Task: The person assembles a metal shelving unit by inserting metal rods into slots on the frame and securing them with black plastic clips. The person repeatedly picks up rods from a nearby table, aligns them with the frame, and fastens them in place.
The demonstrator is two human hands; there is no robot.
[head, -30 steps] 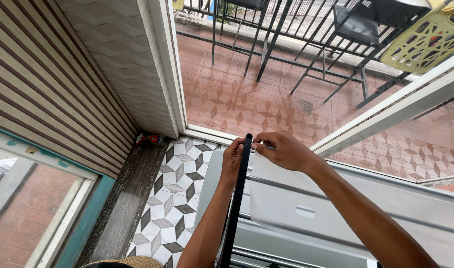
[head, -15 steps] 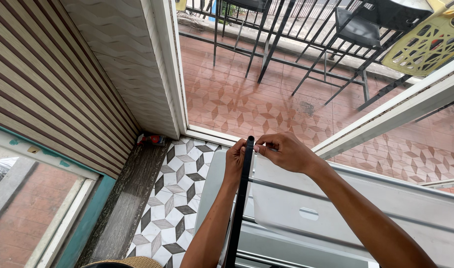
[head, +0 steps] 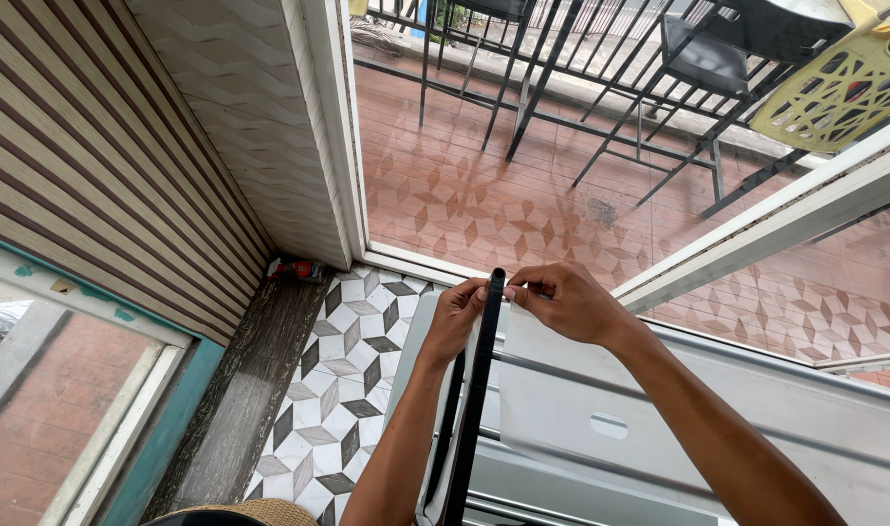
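left hand [head: 453, 319] pinching black strip [head: 472, 409]; right hand [head: 562, 302] pinching strip top, over grey panel [head: 601, 390]

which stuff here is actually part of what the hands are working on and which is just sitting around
In hand:
- thin black rubber strip, pinched at its top end by the left hand and right hand
- white sheet and grey metal frame behind the strip

Lying about:
- black metal chairs outside
- yellow plastic lattice crate
- small red object in the floor corner
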